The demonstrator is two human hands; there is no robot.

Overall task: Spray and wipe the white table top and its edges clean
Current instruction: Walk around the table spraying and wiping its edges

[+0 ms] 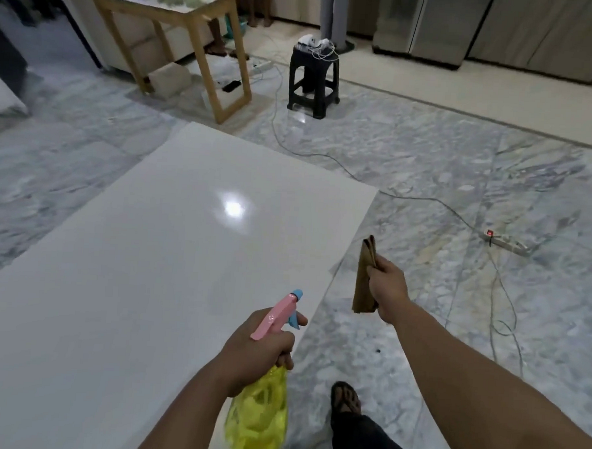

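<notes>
Left hand (pixel 259 346) grips yellow spray bottle (pixel 260 418) over near right edge of white table top (pixel 149 251). Right hand (pixel 385 285) pinches folded brown cloth (pixel 363 279), just right of table.

Looking like a home interior: marble floor (pixel 428 155), wooden side table (pixel 181 22) upper left, plastic stool (pixel 314 84), power strip (pixel 504 242) trailing right.

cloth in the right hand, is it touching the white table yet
Apart. The head view shows the folded brown cloth, gripped by the right hand, hanging beyond the white table edge, with marble floor visible between cloth and table.
</notes>
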